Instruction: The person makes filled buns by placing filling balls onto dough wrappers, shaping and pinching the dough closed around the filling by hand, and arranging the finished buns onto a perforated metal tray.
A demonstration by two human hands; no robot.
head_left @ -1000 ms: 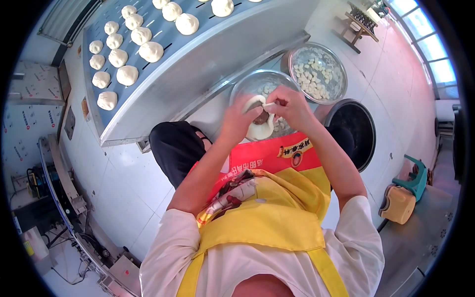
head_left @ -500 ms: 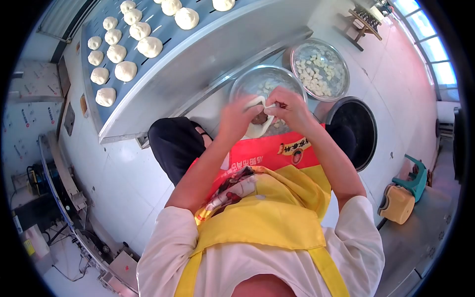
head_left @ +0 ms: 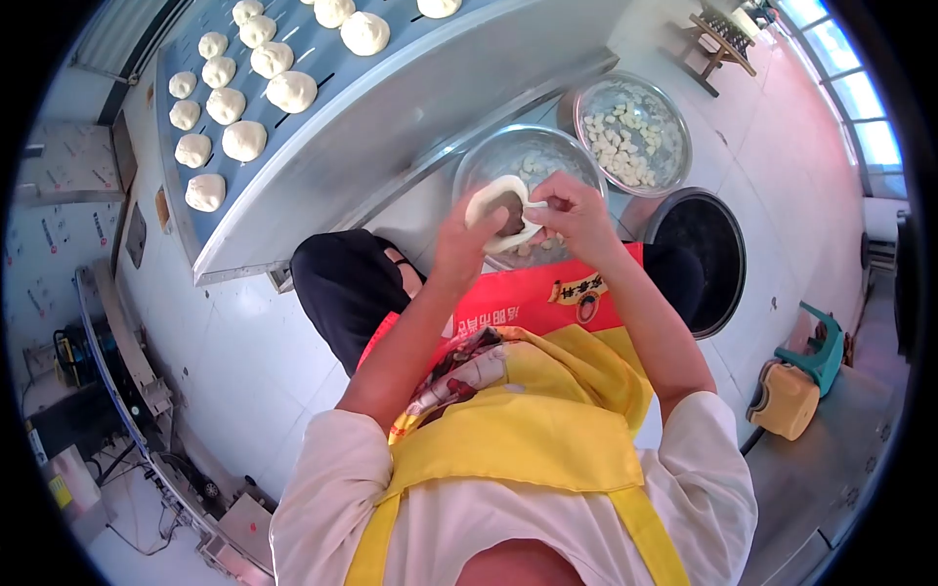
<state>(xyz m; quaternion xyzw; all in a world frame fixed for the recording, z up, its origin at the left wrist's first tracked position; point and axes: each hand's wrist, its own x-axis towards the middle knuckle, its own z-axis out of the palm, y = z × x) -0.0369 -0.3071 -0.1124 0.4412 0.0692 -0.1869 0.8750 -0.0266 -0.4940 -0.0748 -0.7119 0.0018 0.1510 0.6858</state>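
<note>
A round white dough wrapper (head_left: 478, 208) with brown filling (head_left: 509, 207) in its middle rests in my left hand (head_left: 462, 241), whose thumb lies over the filling. My right hand (head_left: 578, 221) pinches the wrapper's right edge between thumb and fingers, pulling up a small fold. Both hands are over the near part of a metal bowl (head_left: 489, 146), which holds pale pieces partly hidden by the hands.
Several white buns (head_left: 243, 141) stand in rows on a blue-grey slotted tray (head_left: 322, 86) at the upper left. A second metal bowl (head_left: 681, 146) with pale pieces and a black tub (head_left: 738, 264) are to the right. A teal stool (head_left: 826, 354) stands farther right.
The wrapper has turned and tilted in my left hand, so its open face and filling show more. My right hand still pinches the edge. The view has shifted slightly.
</note>
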